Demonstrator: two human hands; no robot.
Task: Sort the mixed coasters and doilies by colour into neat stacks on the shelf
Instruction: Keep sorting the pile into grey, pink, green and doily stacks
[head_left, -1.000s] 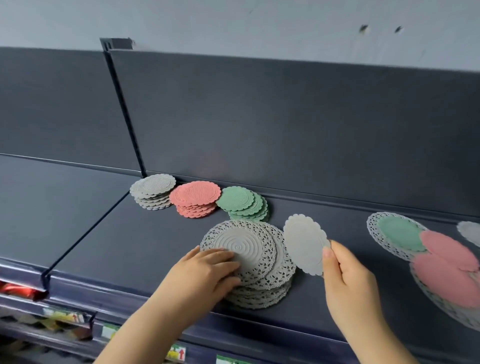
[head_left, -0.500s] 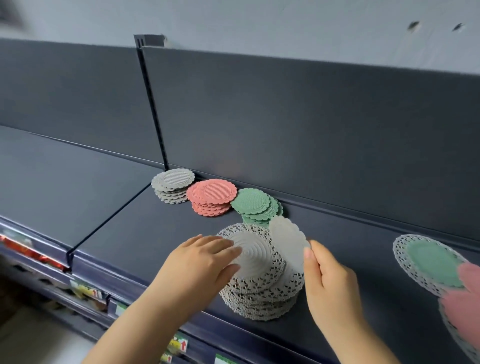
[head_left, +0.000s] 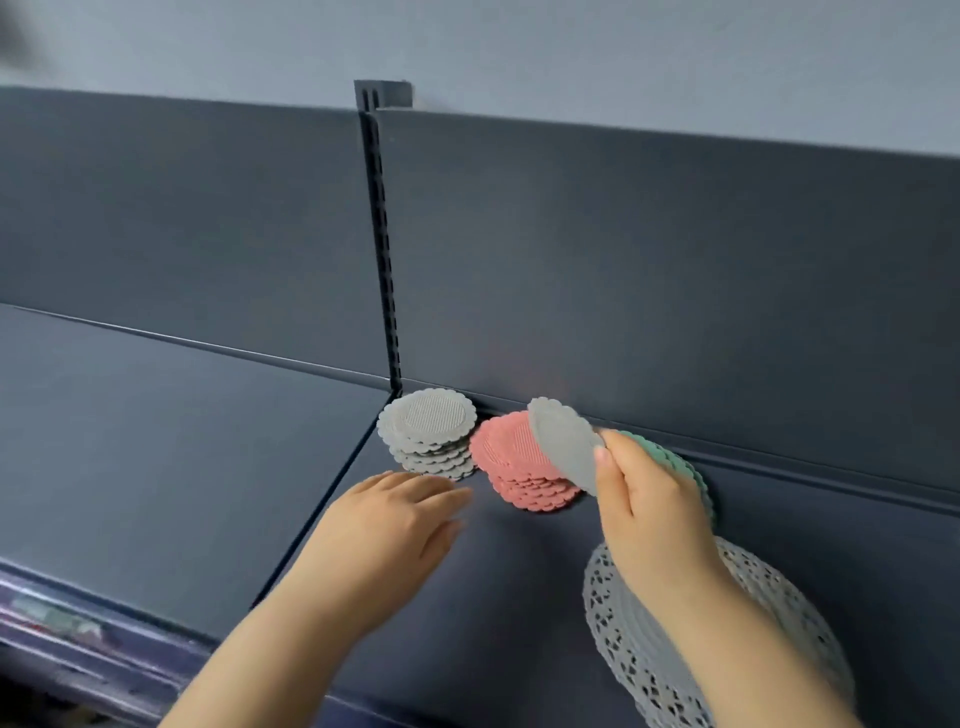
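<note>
So on the dark blue-grey metal shelf (head_left: 156, 467), a stack of round grey scalloped rubbery coasters (head_left: 428, 436) sits right at the back edge, in the corner by the slotted upright post (head_left: 382, 260). Just in front of it is the left grip (head_left: 395, 525), palm down, fingers straight and loosely together, holding nothing. Can't tell if it's actually touching the shelf. Next along the back edge, just beside the grey pile, is a stack of round pink scalloped coasters (head_left: 511, 467). Tilted up in front of that is a single grey scalloped coaster (head_left: 563, 444), pinched at its edge between thumb and fingers of the right grip (head_left: 649, 499). A stack of round green coasters (head_left: 675, 460) peeks out behind that hand, mostly hidden. Nearer the front edge, under the right wrist, lies a pile of white lacy paper doilies (head_left: 618, 639).
</note>
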